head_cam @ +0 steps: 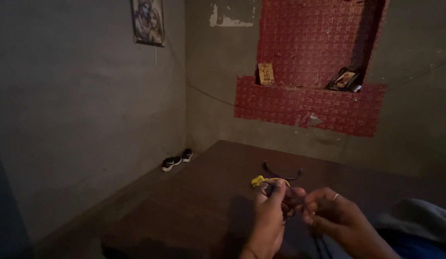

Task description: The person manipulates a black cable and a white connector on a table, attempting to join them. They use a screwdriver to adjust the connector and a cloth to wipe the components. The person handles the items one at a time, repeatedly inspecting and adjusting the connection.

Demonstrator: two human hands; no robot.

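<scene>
Two hands work close together over the near edge of a dark brown surface point(194, 201). Left hand point(271, 216) is closed, fingers pinched around a thin yellow cord point(275, 181) with a small yellow lump point(257, 181) at its left end; the cord loops just above the knuckles. Right hand point(335, 213), ring on one finger, is curled with fingertips pinching toward the left hand; dim light, so I cannot tell what exactly it pinches, likely the same cord or a dark strand. A dark curved piece point(282, 173) lies on the surface just beyond the hands, apart from them. Cord looks light, limp, thin, easy to slip; best pinched near the lump or at the loop. Shoes point(176, 160) sit by the far left wall
</scene>
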